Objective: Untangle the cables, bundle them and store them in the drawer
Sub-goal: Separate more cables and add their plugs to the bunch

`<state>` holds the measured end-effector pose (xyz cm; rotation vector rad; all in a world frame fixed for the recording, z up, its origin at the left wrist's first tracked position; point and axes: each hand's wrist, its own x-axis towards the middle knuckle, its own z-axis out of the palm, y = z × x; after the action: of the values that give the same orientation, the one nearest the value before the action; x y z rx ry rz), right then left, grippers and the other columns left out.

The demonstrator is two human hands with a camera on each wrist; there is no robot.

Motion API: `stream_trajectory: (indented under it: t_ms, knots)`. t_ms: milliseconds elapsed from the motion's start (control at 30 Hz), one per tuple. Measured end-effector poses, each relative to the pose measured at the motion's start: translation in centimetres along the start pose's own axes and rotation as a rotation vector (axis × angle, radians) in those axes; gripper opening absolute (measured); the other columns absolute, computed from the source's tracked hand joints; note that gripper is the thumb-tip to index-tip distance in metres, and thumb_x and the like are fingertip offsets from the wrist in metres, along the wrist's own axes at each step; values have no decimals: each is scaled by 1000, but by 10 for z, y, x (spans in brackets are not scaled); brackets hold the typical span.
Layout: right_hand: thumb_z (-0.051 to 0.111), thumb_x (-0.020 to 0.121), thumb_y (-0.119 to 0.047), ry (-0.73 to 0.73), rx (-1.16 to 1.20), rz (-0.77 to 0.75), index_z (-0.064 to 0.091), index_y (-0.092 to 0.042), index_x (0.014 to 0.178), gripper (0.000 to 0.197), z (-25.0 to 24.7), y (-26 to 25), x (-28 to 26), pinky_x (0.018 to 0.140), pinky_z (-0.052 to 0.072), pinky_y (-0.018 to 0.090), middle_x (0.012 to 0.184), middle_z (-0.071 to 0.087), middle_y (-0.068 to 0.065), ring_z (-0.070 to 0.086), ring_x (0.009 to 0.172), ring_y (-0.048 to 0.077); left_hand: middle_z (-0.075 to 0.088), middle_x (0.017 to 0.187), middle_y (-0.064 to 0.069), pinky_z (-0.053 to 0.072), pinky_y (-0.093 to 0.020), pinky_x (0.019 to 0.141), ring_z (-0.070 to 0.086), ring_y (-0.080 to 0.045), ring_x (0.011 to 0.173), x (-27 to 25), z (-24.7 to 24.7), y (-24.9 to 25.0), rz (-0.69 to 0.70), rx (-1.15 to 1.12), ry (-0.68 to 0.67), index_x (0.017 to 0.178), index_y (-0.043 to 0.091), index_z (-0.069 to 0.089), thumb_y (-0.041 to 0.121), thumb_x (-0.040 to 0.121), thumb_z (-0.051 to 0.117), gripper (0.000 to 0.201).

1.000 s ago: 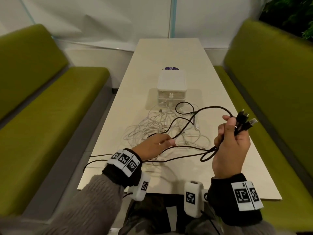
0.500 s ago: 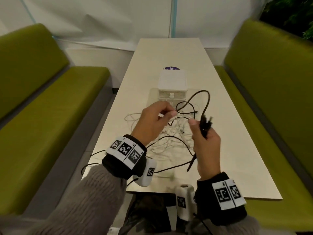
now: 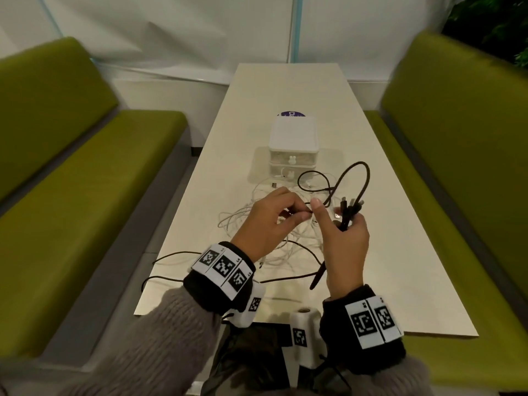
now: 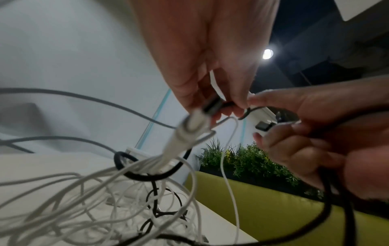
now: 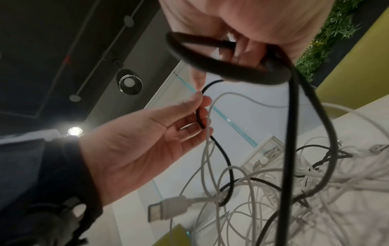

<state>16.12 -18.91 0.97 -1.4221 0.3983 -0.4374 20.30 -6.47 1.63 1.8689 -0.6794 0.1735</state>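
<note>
A black cable [image 3: 366,178] loops up from my right hand [image 3: 337,215], which grips its folded turns with several plug ends sticking up. The same thick loop [image 5: 231,71] hangs under that hand in the right wrist view. My left hand [image 3: 297,212] pinches a thin black strand [image 5: 199,114] between thumb and fingers, close to the right thumb. Both hands are raised above a tangle of white cables [image 3: 240,217] on the table. A white USB plug [image 5: 166,209] dangles below the left hand. Behind stands a small white drawer unit [image 3: 293,138], its lower drawer partly open.
The cream table [image 3: 400,252] runs between two green benches [image 3: 85,181] [image 3: 457,152]. Black cable ends trail off the near left table edge [image 3: 171,255]. A purple sticker [image 3: 291,113] lies behind the drawer unit. A white wall closes the far end.
My right hand has carried the black bundle left towards the left hand. My left hand has risen off the table and pinched a black strand; the two hands now nearly touch.
</note>
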Motion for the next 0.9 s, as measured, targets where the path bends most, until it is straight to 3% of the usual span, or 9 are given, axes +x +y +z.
stream_trajectory:
  t_ms: [67, 167, 233, 367, 567, 667, 767, 900]
  knots:
    - [71, 83, -35, -74, 21, -16, 61, -21, 76, 18, 1, 1, -1, 58, 38, 19, 55, 55, -15, 50, 54, 2, 53, 81, -1, 52, -25, 75, 55, -9, 76, -1, 3, 1, 36, -9, -19, 81, 2, 62, 11, 85, 64, 10]
    - [64, 90, -22, -101, 66, -34, 64, -19, 72, 18, 3, 0, -1, 54, 34, 17, 44, 51, -17, 46, 43, -1, 53, 85, 5, 51, -19, 78, 57, -3, 80, -5, 10, -4, 7, -18, -48, 88, 7, 64, 8, 84, 66, 5]
    - [62, 91, -21, -94, 67, -65, 70, -16, 76, 18, 3, 0, -1, 57, 35, 17, 45, 53, -18, 48, 46, -2, 54, 88, 5, 49, -16, 78, 57, -1, 82, -9, 15, -11, -49, 65, -65, 93, 6, 62, 9, 85, 66, 9]
    - [61, 91, -34, -17, 160, -94, 75, -21, 81, 22, -5, 8, 1, 66, 33, 24, 52, 52, -20, 44, 60, 1, 62, 93, -3, 50, -21, 79, 60, -12, 86, -15, 10, -30, -201, 117, -116, 93, 10, 63, 8, 86, 63, 7]
    - [64, 90, -25, 57, 232, -153, 77, -29, 79, 17, -6, 8, -13, 74, 35, 29, 57, 55, -20, 46, 67, 4, 62, 100, -7, 37, -15, 75, 57, -20, 93, -3, 0, -39, -201, 436, -230, 98, 4, 65, 9, 88, 60, 12]
    - [64, 83, -32, 108, 251, -166, 77, -33, 78, 13, -11, 3, -13, 73, 36, 26, 59, 55, -19, 47, 68, 4, 61, 102, -11, 37, -22, 80, 56, -24, 97, 5, -5, -43, -191, 505, -213, 98, 2, 65, 6, 88, 58, 13]
    - [68, 82, -39, 143, 281, -174, 77, -34, 79, 11, -16, 3, -14, 78, 37, 32, 67, 55, -13, 47, 72, 7, 60, 99, -13, 36, -20, 77, 56, -26, 95, 11, -9, -43, -146, 534, -131, 95, 0, 67, 3, 86, 59, 12]
    - [67, 77, -45, 203, 327, -148, 78, -26, 86, 23, -23, 2, -12, 80, 33, 35, 68, 53, -11, 44, 71, 7, 60, 98, -12, 36, -21, 81, 53, -26, 95, 12, -13, -49, -69, 553, -43, 93, 1, 69, 6, 85, 63, 11]
